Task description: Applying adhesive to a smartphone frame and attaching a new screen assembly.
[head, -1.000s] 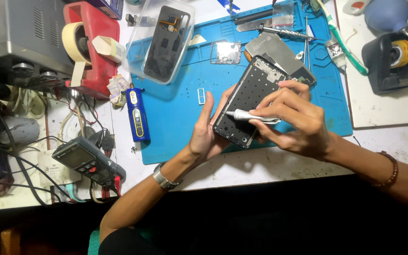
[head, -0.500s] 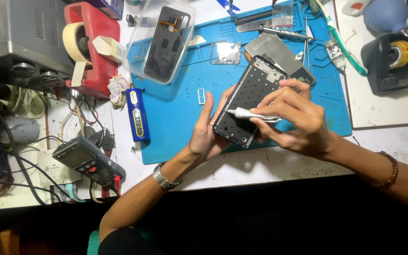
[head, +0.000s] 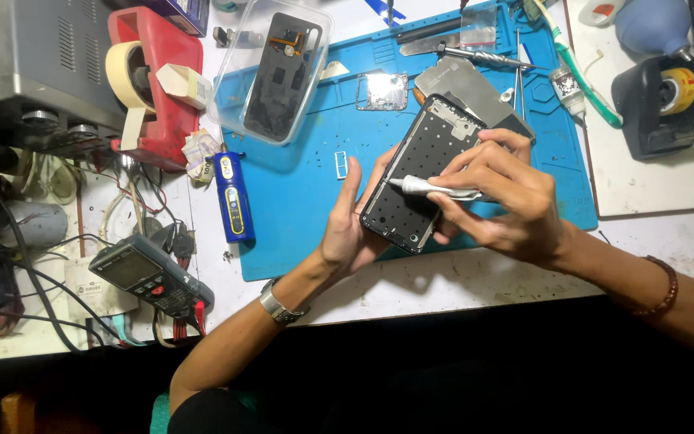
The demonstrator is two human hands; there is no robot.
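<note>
My left hand (head: 349, 229) cradles a black phone frame (head: 419, 173) from below, tilted over the blue work mat (head: 307, 185). Its inner side faces up and shows many small holes. My right hand (head: 508, 201) pinches a small silver-white tube (head: 435, 189), whose nozzle tip rests near the frame's left edge. A metal watch sits on my left wrist and a bead bracelet on my right.
A clear plastic tray (head: 271, 68) holds a black phone back. A blue pen-shaped tool (head: 233, 197), a small metal part (head: 381, 91), tweezers (head: 475, 56), a red tape dispenser (head: 154, 80), a multimeter (head: 150, 277), a green-handled tool (head: 584, 72) and a black tape holder (head: 660, 104) surround the mat.
The tube's tip has slid slightly left along the frame; both hands otherwise stay in place.
</note>
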